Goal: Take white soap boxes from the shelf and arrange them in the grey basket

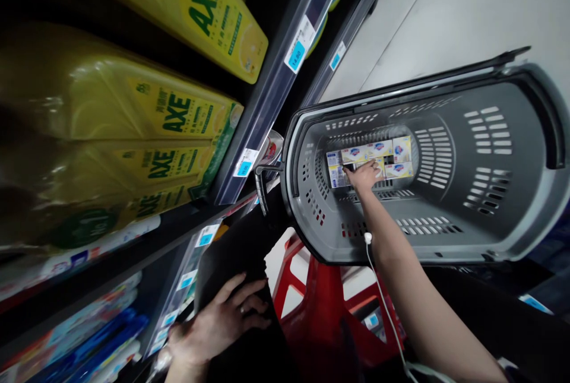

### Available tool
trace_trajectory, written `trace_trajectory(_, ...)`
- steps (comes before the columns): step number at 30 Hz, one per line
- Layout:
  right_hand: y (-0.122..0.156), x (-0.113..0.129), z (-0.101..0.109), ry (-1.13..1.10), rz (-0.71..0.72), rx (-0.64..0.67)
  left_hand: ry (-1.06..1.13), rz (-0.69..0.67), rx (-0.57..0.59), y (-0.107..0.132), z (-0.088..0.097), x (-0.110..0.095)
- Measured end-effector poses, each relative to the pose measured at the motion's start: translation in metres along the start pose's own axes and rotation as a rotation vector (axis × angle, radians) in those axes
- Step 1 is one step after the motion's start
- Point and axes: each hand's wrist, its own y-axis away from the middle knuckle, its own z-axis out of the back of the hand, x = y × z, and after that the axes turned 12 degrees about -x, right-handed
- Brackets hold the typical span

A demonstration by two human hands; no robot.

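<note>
Small white-and-yellow soap boxes (382,148) lie in two rows on the bottom of a grey shopping basket (445,107). My right hand (365,176) reaches down into the basket, thumb and fingers spanning one box in the nearer row, which it partly hides. Dark gaps show beside that box. My left hand (222,317) rests on my black-clad leg (240,252), its fingers spread and holding nothing; a ring shows on one finger.
Large yellow AXE bottles (178,113) fill the shelf at left, behind a rail with a price tag (297,53). Below are blue packages (107,341). A red plastic stool (320,306) is beneath me. A white cable (380,288) hangs by my right forearm. Pale floor (414,15) lies beyond the basket.
</note>
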Motion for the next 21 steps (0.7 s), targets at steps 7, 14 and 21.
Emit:
trace_trajectory(7,0.009,-0.025,0.008,0.065,-0.14,0.147,0.042,0.004,0.035,-0.002,-0.006,0.0)
trace_trajectory(14,0.008,-0.027,0.006,0.032,-0.072,0.191,0.0,0.005,-0.021,0.0,-0.003,0.0)
trace_trajectory(21,0.005,-0.029,-0.003,0.042,-0.069,0.171,0.044,0.029,-0.018,-0.002,-0.014,-0.006)
